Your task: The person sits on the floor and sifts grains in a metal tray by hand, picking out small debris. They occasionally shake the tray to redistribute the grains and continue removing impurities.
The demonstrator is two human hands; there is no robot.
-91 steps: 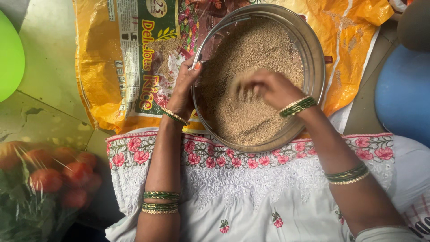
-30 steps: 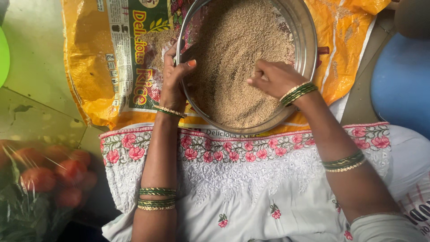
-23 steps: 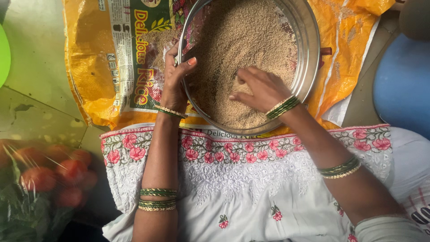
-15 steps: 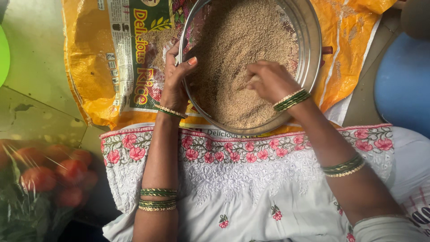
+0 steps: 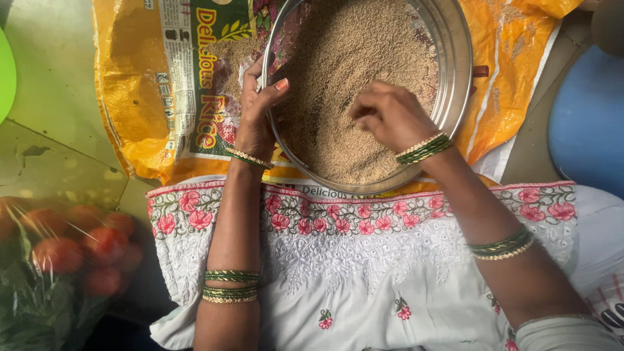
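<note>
A round steel tray holds a heap of small tan grain and rests on a yellow printed sack. My left hand grips the tray's left rim, thumb inside, fingers outside. My right hand lies on the grain near the tray's front, fingers curled and pinched together on the grains. Both wrists and forearms wear green and gold bangles.
White embroidered cloth with pink flowers covers my lap below the tray. A clear bag of red tomatoes and greens lies at the lower left. A blue round object sits at the right, a green one at the far left edge.
My right hand has kept shifting over the grain near the tray's front, fingers curling in. My left hand has stayed on the rim.
</note>
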